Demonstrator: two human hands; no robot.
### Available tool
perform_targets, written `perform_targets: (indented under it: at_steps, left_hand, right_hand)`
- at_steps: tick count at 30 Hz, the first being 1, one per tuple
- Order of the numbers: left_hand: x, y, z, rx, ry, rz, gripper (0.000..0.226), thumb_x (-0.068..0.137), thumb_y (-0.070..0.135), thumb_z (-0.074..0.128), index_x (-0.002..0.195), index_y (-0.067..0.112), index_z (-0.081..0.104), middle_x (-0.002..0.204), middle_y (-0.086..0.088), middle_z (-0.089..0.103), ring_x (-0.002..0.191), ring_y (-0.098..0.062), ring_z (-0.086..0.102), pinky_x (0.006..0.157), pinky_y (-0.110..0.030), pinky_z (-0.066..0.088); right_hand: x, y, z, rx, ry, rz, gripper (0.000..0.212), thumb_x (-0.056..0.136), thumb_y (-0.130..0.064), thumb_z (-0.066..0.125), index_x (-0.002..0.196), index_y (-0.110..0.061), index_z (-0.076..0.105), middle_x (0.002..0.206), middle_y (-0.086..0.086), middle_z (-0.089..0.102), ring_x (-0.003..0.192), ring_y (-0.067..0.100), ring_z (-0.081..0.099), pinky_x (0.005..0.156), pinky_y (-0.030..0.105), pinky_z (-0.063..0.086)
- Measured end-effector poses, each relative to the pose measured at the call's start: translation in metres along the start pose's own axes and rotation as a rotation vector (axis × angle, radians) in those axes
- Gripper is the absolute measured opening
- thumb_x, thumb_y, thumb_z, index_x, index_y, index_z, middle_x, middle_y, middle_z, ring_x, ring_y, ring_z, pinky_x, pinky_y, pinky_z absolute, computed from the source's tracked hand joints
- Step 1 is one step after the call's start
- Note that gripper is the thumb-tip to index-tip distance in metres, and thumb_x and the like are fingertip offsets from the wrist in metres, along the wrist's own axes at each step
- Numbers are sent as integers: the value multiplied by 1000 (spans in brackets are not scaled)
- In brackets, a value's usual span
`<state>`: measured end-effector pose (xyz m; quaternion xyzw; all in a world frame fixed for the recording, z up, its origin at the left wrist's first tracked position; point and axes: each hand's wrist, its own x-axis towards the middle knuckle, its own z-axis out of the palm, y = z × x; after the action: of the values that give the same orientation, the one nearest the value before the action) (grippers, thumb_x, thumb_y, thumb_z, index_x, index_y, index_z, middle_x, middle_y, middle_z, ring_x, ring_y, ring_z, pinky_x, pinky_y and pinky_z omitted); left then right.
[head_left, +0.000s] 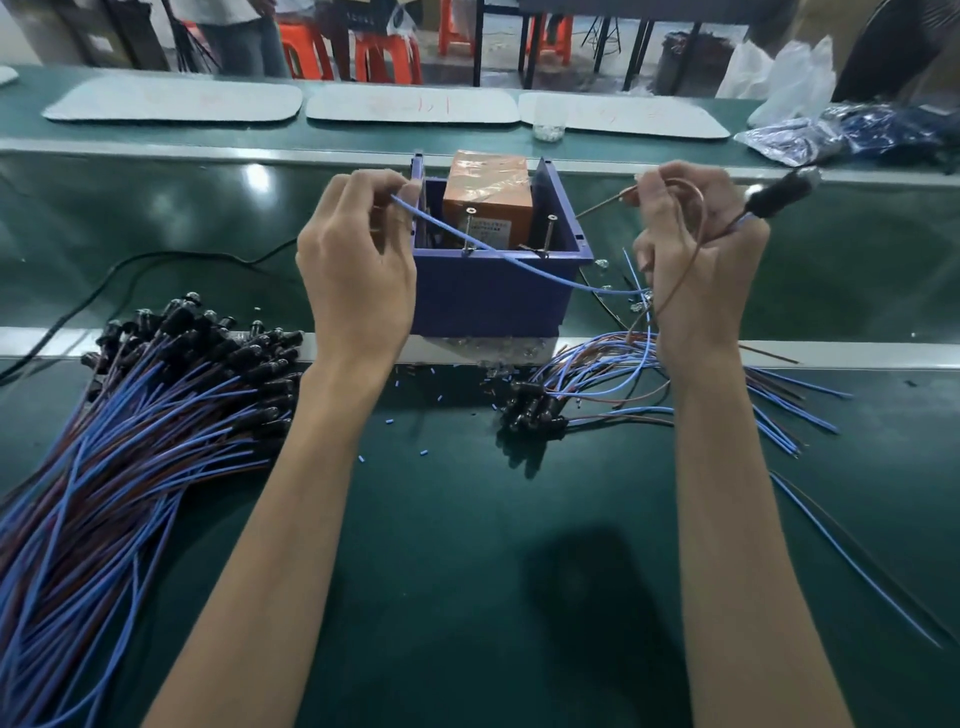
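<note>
Nearest, the big bundle (130, 415) at left looks done and a smaller pile (535, 410) at right seems still to do, while beyond them the left hand (358, 260) pinches the blue wire (519, 260) by the blue box (493, 296) and the right hand (701, 260) grips the brown wire (696, 234).

So, tallied up here are two hands (358, 270), one blue box (483, 306), one orange block (488, 192), three white mats (174, 101) and two wire heaps (130, 415).
</note>
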<state>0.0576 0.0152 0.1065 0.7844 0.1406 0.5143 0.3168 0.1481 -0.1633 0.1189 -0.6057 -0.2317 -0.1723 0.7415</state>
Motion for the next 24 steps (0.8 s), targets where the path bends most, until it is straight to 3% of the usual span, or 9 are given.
perform_targets:
  at_steps: [4, 8, 12, 15, 19, 24]
  left_hand:
    - [-1, -3, 3, -21, 54, 16, 32, 100, 25, 47, 90, -3, 60, 86, -2, 54, 69, -28, 62, 67, -37, 49]
    - [-6, -5, 8, -6, 56, 8, 33, 102, 20, 36, 85, -3, 53, 74, -8, 54, 64, -33, 61, 65, -45, 47]
    - [-8, -6, 11, -14, 34, 24, 33, 101, 13, 30, 89, -3, 57, 77, -1, 61, 70, -23, 65, 71, -31, 49]
    - [-6, -10, 11, -19, 0, 25, 32, 99, 12, 31, 100, -1, 60, 83, 2, 64, 73, -18, 67, 76, -37, 53]
    - [-6, -11, 12, -28, -11, 25, 34, 97, 11, 31, 113, -3, 58, 89, 4, 66, 75, -11, 67, 78, -28, 55]
    - [-5, -12, 14, -75, -56, -18, 28, 101, 12, 36, 109, -2, 59, 90, 4, 67, 78, -8, 68, 80, -34, 56]
  right_hand:
    - [1, 3, 0, -68, 15, 32, 12, 90, -16, 63, 79, -21, 63, 70, 0, 65, 49, 7, 48, 47, 24, 38]
    - [2, 4, 3, -144, 35, 47, 9, 87, -20, 63, 79, -23, 64, 72, 5, 64, 54, 9, 49, 56, 28, 38]
    - [1, 4, 5, -162, 33, 53, 10, 89, -17, 60, 80, -20, 63, 75, 5, 71, 42, 8, 48, 46, 22, 38]
    - [1, 4, 6, -171, 33, 61, 12, 89, -15, 59, 79, -20, 62, 77, 8, 72, 42, 10, 49, 47, 24, 38]
    - [2, 4, 4, -169, 45, 80, 11, 89, -13, 57, 80, -16, 62, 78, 8, 72, 39, 9, 47, 46, 23, 38]
    - [2, 4, 3, -158, 40, 96, 11, 88, -13, 56, 79, -15, 62, 78, 7, 71, 38, 9, 44, 46, 23, 38]
